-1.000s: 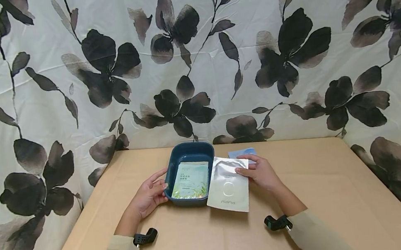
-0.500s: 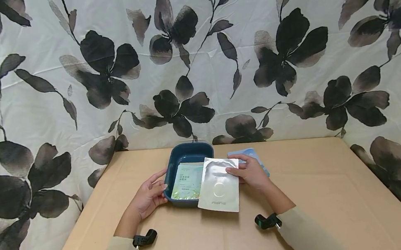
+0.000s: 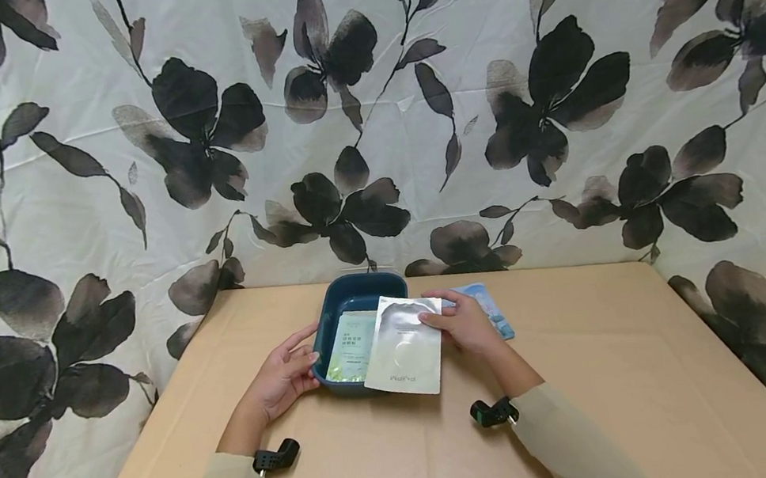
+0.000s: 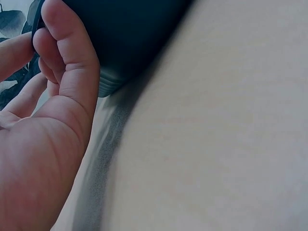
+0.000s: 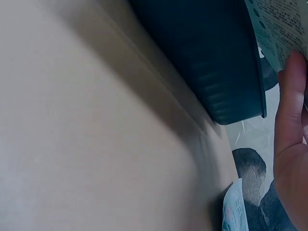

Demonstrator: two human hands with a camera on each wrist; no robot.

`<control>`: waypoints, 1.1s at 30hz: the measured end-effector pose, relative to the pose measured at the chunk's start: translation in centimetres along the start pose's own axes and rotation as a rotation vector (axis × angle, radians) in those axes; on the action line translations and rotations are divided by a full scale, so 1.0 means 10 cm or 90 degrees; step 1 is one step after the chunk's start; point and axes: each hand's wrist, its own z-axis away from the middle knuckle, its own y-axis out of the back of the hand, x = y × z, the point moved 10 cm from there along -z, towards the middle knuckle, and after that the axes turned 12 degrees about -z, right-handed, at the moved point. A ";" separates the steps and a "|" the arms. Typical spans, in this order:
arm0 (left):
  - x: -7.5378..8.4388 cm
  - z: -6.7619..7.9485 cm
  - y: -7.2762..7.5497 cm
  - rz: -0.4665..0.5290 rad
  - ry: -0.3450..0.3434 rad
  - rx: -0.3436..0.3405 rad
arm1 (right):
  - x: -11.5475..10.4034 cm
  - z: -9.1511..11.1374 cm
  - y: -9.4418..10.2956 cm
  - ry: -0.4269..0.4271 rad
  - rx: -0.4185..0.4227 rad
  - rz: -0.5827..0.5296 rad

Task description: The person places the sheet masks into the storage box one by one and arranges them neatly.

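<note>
A dark blue plastic tub [image 3: 359, 293] stands at the far middle of the table, with a pale green packet [image 3: 350, 348] lying in it. My left hand [image 3: 278, 381] grips the tub's left rim, the thumb on one side of the wall; the left wrist view shows those fingers [image 4: 77, 62] at the edge. Between thumb and fingers, my right hand [image 3: 467, 328] pinches a silver sheet mask packet [image 3: 406, 354] by its right edge. This packet overlaps the tub's right side in the head view. In the right wrist view, its printed back [image 5: 284, 21] shows over the tub wall [image 5: 207, 62].
A light blue packet [image 3: 490, 307] lies on the table behind the right hand, partly hidden by it. The brown tabletop [image 3: 382, 462] ends at the back against a white curtain [image 3: 429, 145] with dark flowers.
My right hand has moved left with the silver packet, which now covers more of the tub and green packet. More of the light blue packet shows. The left hand stays at the rim.
</note>
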 end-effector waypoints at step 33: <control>0.03 0.01 -0.01 0.012 -0.028 -0.019 | -0.16 -0.30 -0.40 0.035 -0.004 -0.006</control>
